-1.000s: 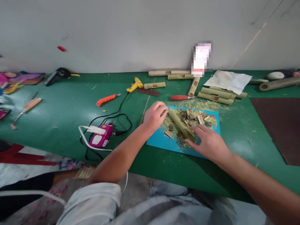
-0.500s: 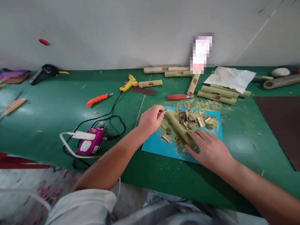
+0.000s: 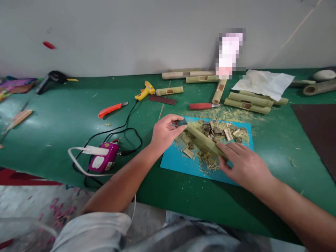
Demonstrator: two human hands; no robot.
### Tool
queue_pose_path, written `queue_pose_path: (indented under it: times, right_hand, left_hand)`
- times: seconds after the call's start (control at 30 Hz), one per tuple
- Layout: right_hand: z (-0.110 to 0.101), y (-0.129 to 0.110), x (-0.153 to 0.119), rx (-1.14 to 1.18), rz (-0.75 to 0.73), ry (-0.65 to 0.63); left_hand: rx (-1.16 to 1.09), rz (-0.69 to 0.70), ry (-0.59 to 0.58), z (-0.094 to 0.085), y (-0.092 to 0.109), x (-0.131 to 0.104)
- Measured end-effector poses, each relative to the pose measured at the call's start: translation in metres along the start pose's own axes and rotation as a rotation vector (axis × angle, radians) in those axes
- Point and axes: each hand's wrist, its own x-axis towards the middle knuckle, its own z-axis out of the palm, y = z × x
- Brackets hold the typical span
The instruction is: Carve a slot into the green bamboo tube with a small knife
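Observation:
My left hand (image 3: 166,133) pinches a small dark piece (image 3: 181,122) between thumb and fingers, beside the far end of a green bamboo tube (image 3: 203,138). My right hand (image 3: 245,166) is closed round the tube's near end. The tube slants over a blue sheet (image 3: 174,162), slightly blurred. Bamboo chips (image 3: 216,130) and fine shavings lie on the sheet around it. Just beyond the sheet is a red-handled knife (image 3: 201,106).
On the green table (image 3: 131,119) are an orange cutter (image 3: 111,110), a yellow glue gun (image 3: 145,91), a purple power block (image 3: 103,157) with cables, more bamboo tubes (image 3: 248,105), white paper (image 3: 264,82) and a dark brown sheet (image 3: 315,129). A blurred-out phone-like shape stands against the wall.
The dark piece in my left hand now shows its broad face. My right hand and the tube's near end have shifted right, and the tube lies at a flatter slant. The view has moved slightly.

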Motion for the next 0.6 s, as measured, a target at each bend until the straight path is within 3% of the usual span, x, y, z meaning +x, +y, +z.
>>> queue_pose_path:
  times: [0.1,0.23,0.4,0.6]
  right_hand:
    - [-0.012,0.016,-0.001,0.062,-0.032,-0.017]
    - [-0.021,0.043,-0.003,0.151,-0.104,-0.069]
    - [-0.017,0.070,-0.004,0.224,-0.094,-0.188]
    - [-0.009,0.086,-0.003,0.173,-0.115,-0.248]
  left_hand:
    - [-0.177,-0.196,-0.023,-0.001,0.002,0.001]
    - [-0.210,-0.265,-0.065,-0.003,-0.001,0.001]
    - [-0.153,-0.245,-0.139,-0.001,0.006,-0.005]
    - [-0.043,-0.088,-0.208,-0.006,0.023,-0.016]
